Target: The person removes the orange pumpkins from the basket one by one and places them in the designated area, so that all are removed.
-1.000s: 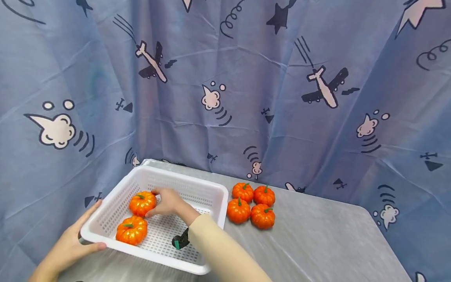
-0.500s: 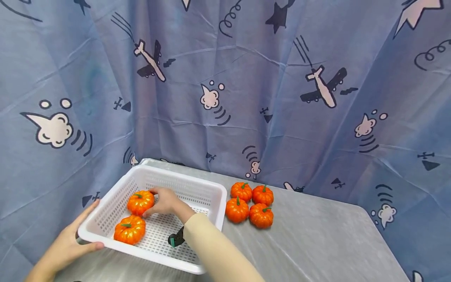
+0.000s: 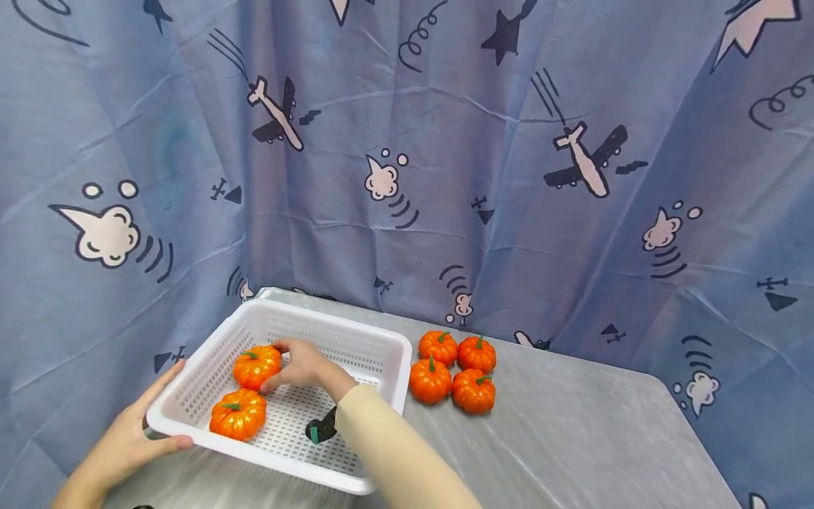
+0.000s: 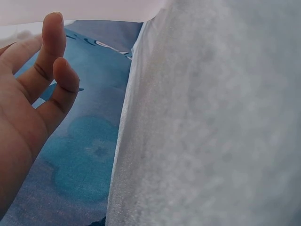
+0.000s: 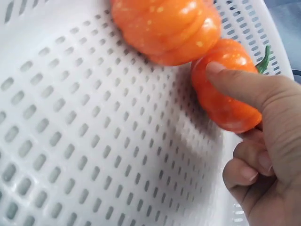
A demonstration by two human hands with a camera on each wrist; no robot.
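Note:
My right hand reaches into the white plastic basket, thumb and fingers around a small orange pumpkin with a green stem. In the right wrist view, the thumb lies across that pumpkin, and the fingertips behind it are partly hidden. A second pumpkin touches it, nearer the basket's front left corner. My left hand holds that corner from outside, thumb along the front rim and fingers along the left side. The left wrist view shows its fingers right under the basket's edge.
Several more pumpkins stand grouped on the grey table, just right of the basket. A blue patterned curtain hangs behind and along the left side. A dark device with a teal piece shows by the right forearm, over the basket floor.
The head view shifts slightly between frames. Both hands keep their hold, and the pumpkins stay in place.

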